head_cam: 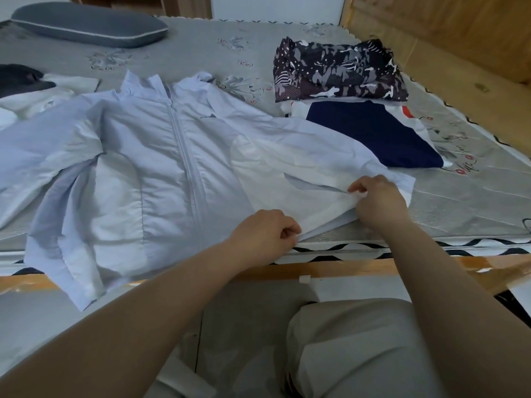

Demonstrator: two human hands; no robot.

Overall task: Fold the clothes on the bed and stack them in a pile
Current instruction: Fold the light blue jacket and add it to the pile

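Observation:
A pale blue zip-up jacket [161, 156] lies spread front-up on the bed, collar toward the far side, sleeves out to both sides. My left hand [264, 234] pinches the jacket's bottom right hem at the bed's near edge. My right hand [376, 199] grips the fabric at the jacket's right side, where the right sleeve lies. To the right, on the bed, sits a navy and white folded garment [373, 133], and beyond it a folded dark patterned garment [336, 73].
A grey pillow [86, 24] lies at the far left of the grey mattress [474, 196]. Dark and white clothes [26, 90] sit crumpled at the left edge. A wooden wall [445, 33] bounds the bed's right side. My knee in light trousers [359, 346] is below.

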